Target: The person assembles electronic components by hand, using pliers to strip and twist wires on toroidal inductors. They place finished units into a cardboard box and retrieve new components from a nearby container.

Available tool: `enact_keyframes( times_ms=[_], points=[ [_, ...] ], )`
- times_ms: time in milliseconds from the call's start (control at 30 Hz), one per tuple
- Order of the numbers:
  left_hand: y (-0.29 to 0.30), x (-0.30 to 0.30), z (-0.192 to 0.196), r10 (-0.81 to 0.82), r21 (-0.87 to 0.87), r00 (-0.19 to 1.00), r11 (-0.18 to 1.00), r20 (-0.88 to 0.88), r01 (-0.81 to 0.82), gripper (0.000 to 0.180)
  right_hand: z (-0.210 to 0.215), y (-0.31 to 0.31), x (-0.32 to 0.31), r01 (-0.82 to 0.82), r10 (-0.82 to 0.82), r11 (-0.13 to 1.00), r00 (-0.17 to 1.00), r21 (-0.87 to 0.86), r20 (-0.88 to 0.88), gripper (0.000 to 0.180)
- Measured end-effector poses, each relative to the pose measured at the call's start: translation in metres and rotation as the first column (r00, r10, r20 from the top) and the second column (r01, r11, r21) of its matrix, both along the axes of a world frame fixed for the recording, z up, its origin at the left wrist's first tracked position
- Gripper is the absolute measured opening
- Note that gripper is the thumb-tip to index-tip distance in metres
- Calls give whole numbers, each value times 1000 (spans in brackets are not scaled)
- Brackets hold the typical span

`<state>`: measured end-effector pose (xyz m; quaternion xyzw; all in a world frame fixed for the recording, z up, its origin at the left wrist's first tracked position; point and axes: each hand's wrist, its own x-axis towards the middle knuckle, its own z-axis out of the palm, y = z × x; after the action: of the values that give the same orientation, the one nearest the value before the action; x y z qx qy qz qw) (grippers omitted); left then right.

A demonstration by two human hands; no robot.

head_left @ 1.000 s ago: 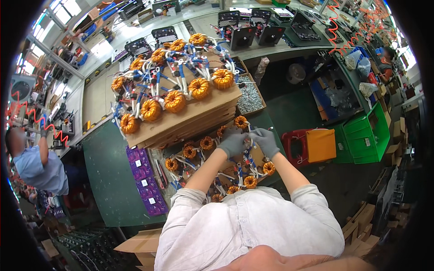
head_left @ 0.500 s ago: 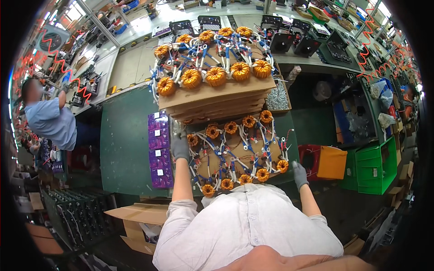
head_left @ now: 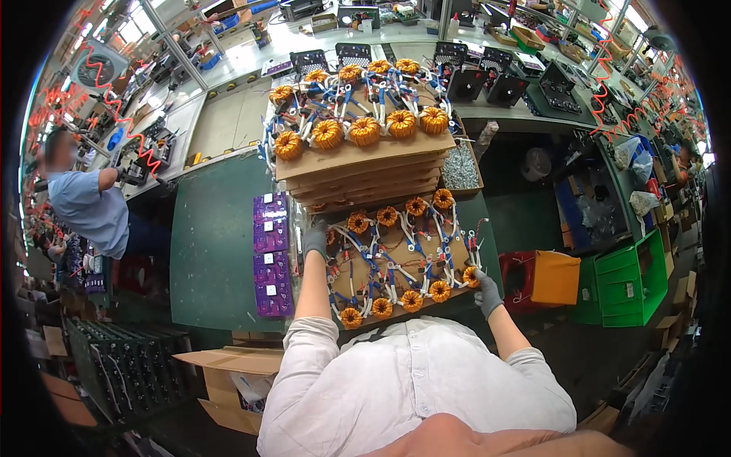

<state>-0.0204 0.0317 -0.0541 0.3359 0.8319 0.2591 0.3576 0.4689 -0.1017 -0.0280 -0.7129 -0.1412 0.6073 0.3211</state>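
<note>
A brown cardboard sheet [head_left: 396, 263] loaded with several orange wound coils and their blue and white leads lies on the green bench in front of me. My left hand [head_left: 315, 238], in a grey glove, grips the sheet's left edge. My right hand [head_left: 488, 292], also gloved, grips its right front corner next to an orange coil [head_left: 471, 276]. Just behind stands a stack of cardboard sheets [head_left: 365, 171] topped with more orange coils.
A column of purple packs [head_left: 270, 255] lies left of the sheet on the green bench [head_left: 213, 244]. A tray of small metal parts [head_left: 460, 167] sits right of the stack. A red crate, an orange box [head_left: 554, 278] and green bins [head_left: 628, 278] stand on the right. A person in blue [head_left: 91, 206] works at left.
My hands have spread from the middle of the coils to the sheet's two sides. The view has shifted so the sheet and stack sit more central.
</note>
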Motion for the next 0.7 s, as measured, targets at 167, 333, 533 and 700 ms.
enact_keyframes(
  times_ms=[167, 333, 533, 700],
  points=[
    [14, -27, -20, 126, 220, 953, 957, 274, -190, 54, 14, 4, -1, -88, 97, 994, 981, 62, -167, 37],
    [14, -26, -47, -3, 386, 838, 888, 545, -248, 51, 1, 9, 6, -203, 201, 979, 971, -4, -127, 39],
    [1, 4, 10, -136, 319, 717, 939, 684, -126, 43, 15, -3, 2, -202, 204, 979, 976, 39, -70, 37],
    [-14, 15, 84, -62, 240, 680, 956, 731, -170, 32, 69, -25, -4, -148, 159, 976, 986, 163, -56, 32]
  ],
)
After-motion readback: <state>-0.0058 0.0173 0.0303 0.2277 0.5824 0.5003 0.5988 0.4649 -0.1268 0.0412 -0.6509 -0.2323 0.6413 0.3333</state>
